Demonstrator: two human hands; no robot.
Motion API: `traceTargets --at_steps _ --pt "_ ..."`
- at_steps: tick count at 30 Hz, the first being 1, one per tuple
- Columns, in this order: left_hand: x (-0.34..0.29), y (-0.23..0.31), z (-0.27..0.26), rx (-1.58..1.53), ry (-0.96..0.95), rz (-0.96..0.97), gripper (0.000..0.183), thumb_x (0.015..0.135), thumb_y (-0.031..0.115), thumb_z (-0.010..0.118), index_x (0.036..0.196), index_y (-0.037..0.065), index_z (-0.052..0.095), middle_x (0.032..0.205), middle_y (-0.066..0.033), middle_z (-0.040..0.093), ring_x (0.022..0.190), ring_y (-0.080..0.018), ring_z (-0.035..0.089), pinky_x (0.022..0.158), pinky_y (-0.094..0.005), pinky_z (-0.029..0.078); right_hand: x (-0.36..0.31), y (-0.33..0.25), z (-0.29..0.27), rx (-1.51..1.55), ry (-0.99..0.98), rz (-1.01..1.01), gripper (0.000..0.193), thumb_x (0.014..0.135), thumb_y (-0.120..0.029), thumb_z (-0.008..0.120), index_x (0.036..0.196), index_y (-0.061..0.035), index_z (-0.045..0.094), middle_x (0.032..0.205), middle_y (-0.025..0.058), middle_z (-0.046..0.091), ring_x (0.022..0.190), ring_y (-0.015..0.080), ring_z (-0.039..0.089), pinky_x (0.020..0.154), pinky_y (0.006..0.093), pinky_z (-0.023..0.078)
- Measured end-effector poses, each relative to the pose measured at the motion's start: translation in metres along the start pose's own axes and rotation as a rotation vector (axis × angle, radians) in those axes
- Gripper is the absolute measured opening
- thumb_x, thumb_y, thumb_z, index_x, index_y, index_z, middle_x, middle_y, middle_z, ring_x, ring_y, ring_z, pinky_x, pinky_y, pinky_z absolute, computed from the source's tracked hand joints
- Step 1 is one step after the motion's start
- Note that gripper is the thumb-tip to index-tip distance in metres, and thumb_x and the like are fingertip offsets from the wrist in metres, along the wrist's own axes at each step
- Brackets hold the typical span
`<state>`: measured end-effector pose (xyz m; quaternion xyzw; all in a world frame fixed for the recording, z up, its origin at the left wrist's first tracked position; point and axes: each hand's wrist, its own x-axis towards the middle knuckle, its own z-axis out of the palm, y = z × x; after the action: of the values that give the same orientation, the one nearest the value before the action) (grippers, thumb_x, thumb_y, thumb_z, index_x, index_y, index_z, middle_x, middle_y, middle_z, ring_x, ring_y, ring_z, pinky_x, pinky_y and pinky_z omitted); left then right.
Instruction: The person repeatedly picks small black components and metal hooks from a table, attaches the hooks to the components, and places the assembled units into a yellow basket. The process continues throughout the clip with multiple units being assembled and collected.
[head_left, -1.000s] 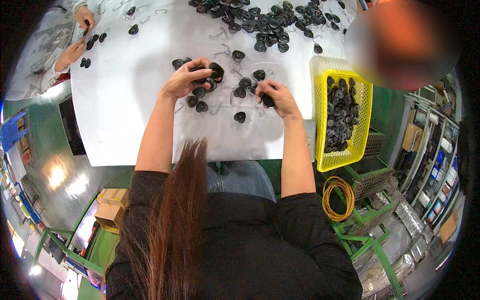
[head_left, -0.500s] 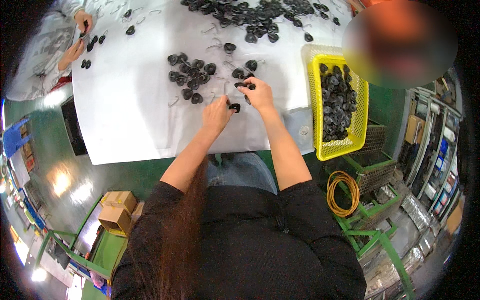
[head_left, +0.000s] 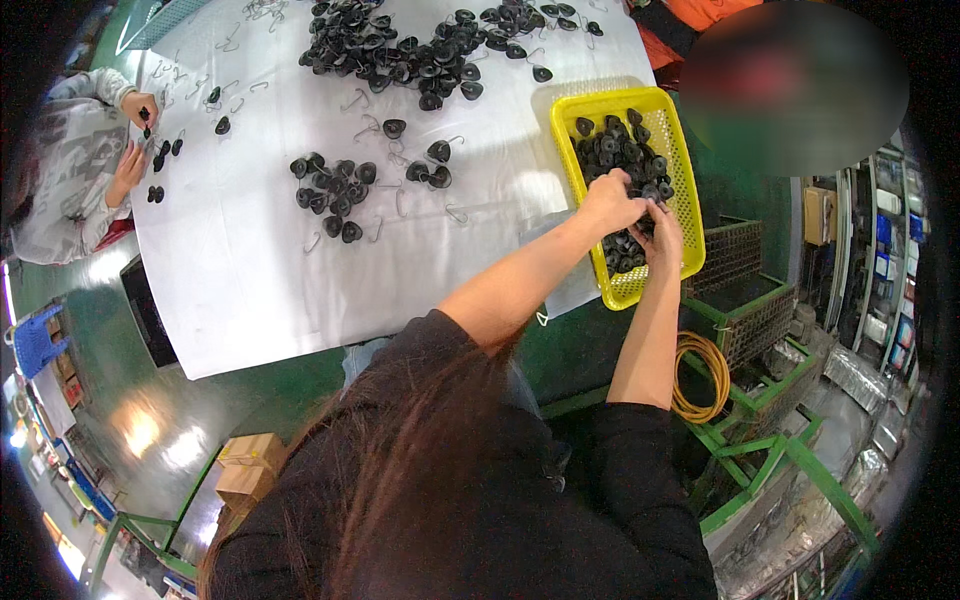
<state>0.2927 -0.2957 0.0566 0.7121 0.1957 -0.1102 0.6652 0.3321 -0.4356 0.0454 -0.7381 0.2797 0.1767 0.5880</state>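
Observation:
Both hands meet over the yellow mesh basket (head_left: 688,190), which holds many black rubber pieces (head_left: 612,150) with raised round centres. My left hand (head_left: 608,203) reaches across with its fingers curled together; black pieces hide what they may hold. Close beside it, my right hand (head_left: 664,240) is low among the pieces, thumb and fingers apart, with black showing between them. On the white-covered table left of the basket lies a cluster of similar black pieces (head_left: 335,185). Several more black pieces (head_left: 437,177) with thin metal hooks (head_left: 456,214) lie nearer the basket.
A large heap of black pieces (head_left: 400,60) covers the table's far side. At the far left, a co-worker's hands (head_left: 125,172) handle small black parts. Green-framed mesh crates (head_left: 735,320) and a coiled orange hose (head_left: 702,378) stand right of the table.
Both hands have moved right, from the black pieces at the table's middle to the basket. The view has shifted right. Fewer black pieces lie where my hands were.

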Motion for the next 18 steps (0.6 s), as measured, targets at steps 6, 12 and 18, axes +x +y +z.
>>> traceTargets --at_steps 6,12,18 --pt "-0.003 -0.038 -0.057 0.092 0.516 0.357 0.037 0.073 0.019 0.066 0.107 0.007 0.057 0.106 -0.0138 0.059 0.098 -0.0278 0.055 0.087 -0.0374 0.042 -0.018 -0.014 0.047 -0.714 0.459 -1.106 0.037 0.076 -0.012 0.061 0.109 -0.0004 0.052 0.104 0.017 0.054 0.1 0.0348 0.047 0.089 0.0406 0.036" --pt "-0.022 -0.115 -0.17 0.626 0.795 -0.008 0.037 0.066 0.016 0.071 0.1 0.009 0.057 0.105 -0.009 0.053 0.102 -0.0284 0.046 0.086 -0.0398 0.039 -0.054 0.029 0.208 -0.883 -0.336 -1.161 0.021 0.078 -0.009 0.057 0.097 -0.0167 0.06 0.091 0.0072 0.058 0.086 0.0275 0.058 0.071 0.0388 0.048" --pt "-0.012 -0.141 -0.198 0.604 0.662 0.0 0.033 0.068 0.019 0.072 0.098 0.008 0.062 0.096 -0.0089 0.059 0.092 -0.025 0.052 0.079 -0.0367 0.043 -0.027 0.049 0.261 -1.334 -0.457 -1.077 0.018 0.075 -0.01 0.062 0.093 -0.012 0.061 0.087 0.0074 0.06 0.078 0.0234 0.061 0.064 0.0356 0.049"
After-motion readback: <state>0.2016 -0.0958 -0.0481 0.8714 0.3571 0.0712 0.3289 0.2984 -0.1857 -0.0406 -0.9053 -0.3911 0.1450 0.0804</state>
